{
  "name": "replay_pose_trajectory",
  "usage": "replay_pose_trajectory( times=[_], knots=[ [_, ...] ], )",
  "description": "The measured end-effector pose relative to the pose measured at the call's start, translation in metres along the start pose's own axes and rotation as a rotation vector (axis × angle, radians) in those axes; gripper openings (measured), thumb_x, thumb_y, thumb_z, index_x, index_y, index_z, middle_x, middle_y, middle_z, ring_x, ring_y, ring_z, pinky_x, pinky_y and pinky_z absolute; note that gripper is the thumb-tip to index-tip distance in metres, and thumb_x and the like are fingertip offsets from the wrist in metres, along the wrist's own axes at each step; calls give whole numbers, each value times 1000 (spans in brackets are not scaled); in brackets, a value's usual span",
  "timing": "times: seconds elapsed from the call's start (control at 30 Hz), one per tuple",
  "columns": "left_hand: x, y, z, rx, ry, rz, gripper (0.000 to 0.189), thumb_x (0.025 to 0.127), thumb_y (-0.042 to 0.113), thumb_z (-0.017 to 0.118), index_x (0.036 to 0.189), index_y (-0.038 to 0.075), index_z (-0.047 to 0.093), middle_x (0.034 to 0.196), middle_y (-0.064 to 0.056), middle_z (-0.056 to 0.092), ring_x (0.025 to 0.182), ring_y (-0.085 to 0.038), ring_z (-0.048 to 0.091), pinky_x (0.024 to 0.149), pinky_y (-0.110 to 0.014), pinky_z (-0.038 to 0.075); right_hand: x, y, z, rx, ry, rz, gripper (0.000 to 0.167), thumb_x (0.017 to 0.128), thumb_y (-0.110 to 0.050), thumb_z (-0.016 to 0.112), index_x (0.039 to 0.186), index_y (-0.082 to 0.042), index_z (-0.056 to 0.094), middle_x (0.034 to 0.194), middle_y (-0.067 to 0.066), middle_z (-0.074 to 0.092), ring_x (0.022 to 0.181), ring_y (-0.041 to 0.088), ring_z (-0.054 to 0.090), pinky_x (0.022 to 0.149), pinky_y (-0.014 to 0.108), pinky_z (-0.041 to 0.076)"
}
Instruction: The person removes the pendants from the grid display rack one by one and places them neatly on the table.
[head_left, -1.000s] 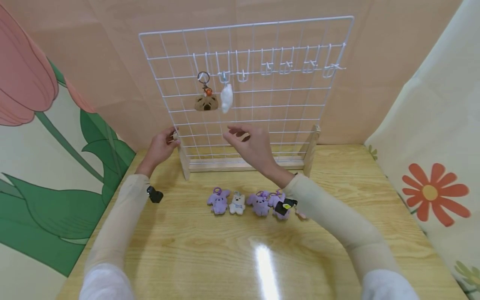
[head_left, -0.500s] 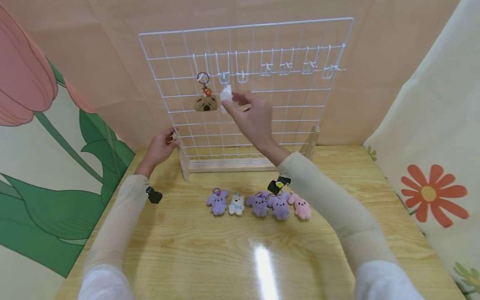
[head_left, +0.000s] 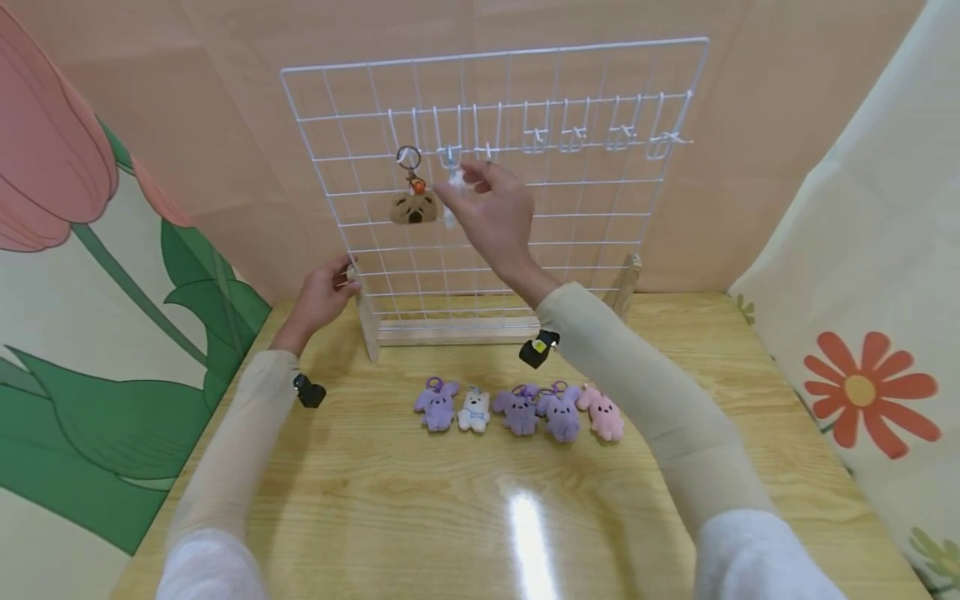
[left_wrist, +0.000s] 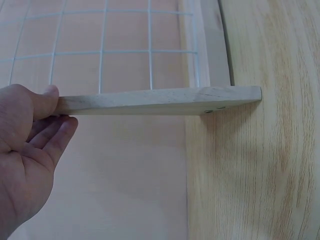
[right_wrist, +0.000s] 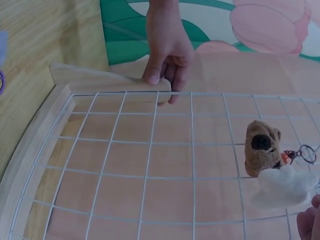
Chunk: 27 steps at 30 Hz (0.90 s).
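Note:
My left hand grips the upper end of the wooden side support of a white wire grid rack, thumb on one face and fingers on the other. My right hand is raised at a white plush keychain hanging from a hook, thumb and fingers spread apart beside it. Part of that plush is behind the hand in the head view; the right wrist view shows it as a white plush with fingertips at its edge. Left of it hangs a brown animal-head keychain on a dark ring.
Several more white hooks line the rack to the right. On the wooden table in front lie purple plush keychains, a white bear keychain and a pink one. Printed cloths flank the table.
My right hand has risen from below the white plush keychain to its upper part, moving slightly left. The pink keychain has come into full view. My left hand has kept its hold.

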<state>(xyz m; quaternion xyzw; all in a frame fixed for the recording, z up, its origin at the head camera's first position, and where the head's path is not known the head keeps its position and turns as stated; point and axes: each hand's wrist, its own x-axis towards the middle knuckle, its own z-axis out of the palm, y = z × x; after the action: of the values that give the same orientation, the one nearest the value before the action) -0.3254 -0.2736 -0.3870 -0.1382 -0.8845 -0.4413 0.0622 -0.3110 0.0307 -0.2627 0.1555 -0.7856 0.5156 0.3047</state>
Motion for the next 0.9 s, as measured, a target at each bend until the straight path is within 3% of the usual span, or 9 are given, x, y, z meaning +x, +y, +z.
replay_pose_trajectory(
  times=[0.43,0.9],
  knots=[
    [0,-2,0,8,-5,-2,55,102,1,59,152,-8,39,153,-29,44,136,-44,51,106,-50,53,10,3,11,-117,24,-9,45,85,-41,84,116,-9,74,104,5,74,91,15,65,81,23,52],
    [0,-2,-1,-2,-8,-1,55,102,1,59,152,-9,39,151,-32,44,136,-45,50,107,-50,52,15,3,13,-126,55,-11,23,94,-29,77,104,-9,79,99,3,77,80,12,66,79,22,52]
  ],
)
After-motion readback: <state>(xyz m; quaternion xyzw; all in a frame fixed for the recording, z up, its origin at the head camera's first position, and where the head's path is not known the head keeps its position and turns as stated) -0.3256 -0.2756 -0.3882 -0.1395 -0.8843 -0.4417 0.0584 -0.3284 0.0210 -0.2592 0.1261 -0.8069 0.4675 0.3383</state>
